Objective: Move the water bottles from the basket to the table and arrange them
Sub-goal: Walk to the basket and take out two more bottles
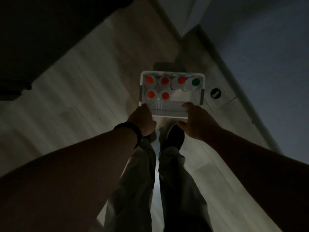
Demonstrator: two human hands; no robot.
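A white plastic basket (172,74) stands on the pale wood floor below me. Upright in it are several clear water bottles with red caps (149,80) and one with a green cap (196,82) at the far right corner. The near right part of the basket holds no bottle. My left hand (142,119), with a dark bead bracelet at the wrist, grips the near left corner of the rim. My right hand (194,120) holds the near right part of the rim, thumb over the edge. The scene is dim.
My legs in light trousers and a dark shoe (174,137) are just behind the basket. A round black floor fitting (215,93) lies to the right of the basket. A wall (259,47) runs along the right, and dark furniture (33,39) fills the upper left.
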